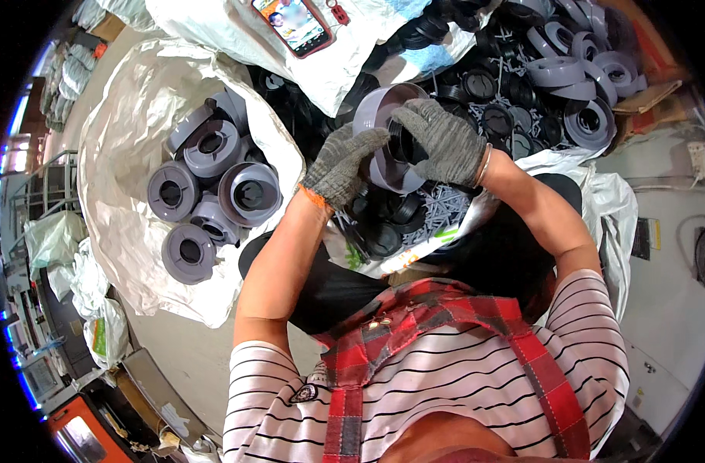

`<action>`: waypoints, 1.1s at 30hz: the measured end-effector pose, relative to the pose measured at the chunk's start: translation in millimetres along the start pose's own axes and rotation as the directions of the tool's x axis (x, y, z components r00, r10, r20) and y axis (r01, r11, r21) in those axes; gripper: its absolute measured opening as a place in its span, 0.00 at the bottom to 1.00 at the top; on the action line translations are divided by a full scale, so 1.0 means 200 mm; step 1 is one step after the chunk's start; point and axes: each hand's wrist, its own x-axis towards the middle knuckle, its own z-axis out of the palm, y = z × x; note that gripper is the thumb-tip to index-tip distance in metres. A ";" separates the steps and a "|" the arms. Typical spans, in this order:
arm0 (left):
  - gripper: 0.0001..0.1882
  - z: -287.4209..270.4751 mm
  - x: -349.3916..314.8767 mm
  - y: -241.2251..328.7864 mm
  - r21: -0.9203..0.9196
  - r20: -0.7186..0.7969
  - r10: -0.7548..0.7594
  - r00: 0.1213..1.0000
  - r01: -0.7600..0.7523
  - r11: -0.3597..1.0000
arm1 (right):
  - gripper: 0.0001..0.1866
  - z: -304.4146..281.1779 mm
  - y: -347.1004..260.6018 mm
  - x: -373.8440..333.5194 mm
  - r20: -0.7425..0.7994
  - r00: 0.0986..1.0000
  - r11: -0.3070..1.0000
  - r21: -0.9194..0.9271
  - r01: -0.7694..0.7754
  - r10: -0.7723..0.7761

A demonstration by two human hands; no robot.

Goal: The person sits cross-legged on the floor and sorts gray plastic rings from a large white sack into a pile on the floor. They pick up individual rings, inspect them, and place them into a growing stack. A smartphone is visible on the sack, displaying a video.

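Right hand [449, 144] on ring [389, 171], rings [214, 163] in sack [115, 158]

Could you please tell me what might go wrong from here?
The gray ring could slip from the gloved left hand and right hand, perhaps landing among the loose gray sticks below.
The phone lies on a crumpled white sheet, so it might slide if that gets tugged.
The sack on the left gapes open, so its loosely heaped rings may spill if it tips.
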 end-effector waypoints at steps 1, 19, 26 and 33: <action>0.12 0.00 0.01 0.00 -0.008 -0.007 0.008 1.000 -0.008 1.000 | 0.40 0.01 0.01 -0.01 -0.008 1.000 1.000 -0.007 0.010 -0.010; 0.22 0.05 0.02 -0.05 0.136 -0.125 0.290 0.949 -0.273 0.952 | 0.30 -0.08 -0.02 0.08 0.698 0.554 0.169 0.543 -0.823 0.453; 0.31 0.10 -0.08 -0.04 0.770 -0.102 0.743 0.661 -0.421 0.480 | 0.27 -0.12 -0.01 0.07 0.727 0.566 -0.205 0.667 -0.717 0.387; 0.43 -0.21 -0.05 0.24 0.847 -0.413 0.898 0.150 -0.299 0.439 | 0.42 -0.44 0.65 -0.11 -0.583 0.345 0.580 0.277 -0.766 0.735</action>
